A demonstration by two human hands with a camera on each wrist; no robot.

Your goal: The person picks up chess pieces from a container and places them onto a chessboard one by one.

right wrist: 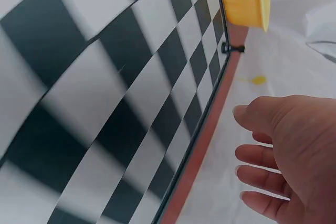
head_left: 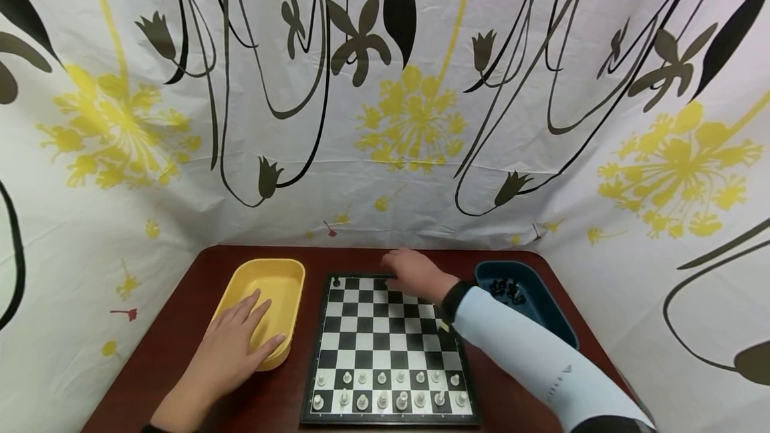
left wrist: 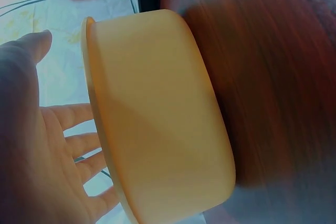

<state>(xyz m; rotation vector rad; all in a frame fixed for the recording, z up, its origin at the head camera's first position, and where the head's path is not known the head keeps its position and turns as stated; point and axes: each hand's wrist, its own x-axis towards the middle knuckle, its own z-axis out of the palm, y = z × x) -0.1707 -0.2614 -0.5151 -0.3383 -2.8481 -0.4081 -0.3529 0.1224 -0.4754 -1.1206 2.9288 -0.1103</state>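
Observation:
My left hand (head_left: 231, 336) lies over the near left part of the yellow bin (head_left: 285, 299), fingers spread and nearly straight. From the left wrist view, the fingers reach behind the rim of this bin (left wrist: 157, 114). Above the far edge of the chessboard (head_left: 363, 324) hovers my right hand (head_left: 415, 276). Its fingers (right wrist: 260, 156) are loosely bent, and I see nothing between them in the right wrist view. A single black chess piece (head_left: 337, 281) stands on the far left corner square. White chess pieces (head_left: 402, 401) fill the two near rows.
A dark blue bin (head_left: 547, 319) holds several black chess pieces (head_left: 508, 289) at the right of the board. Everything stands on a dark red-brown table (head_left: 180, 346). A white cloth with printed flowers (head_left: 415, 119) hangs close behind and at both sides.

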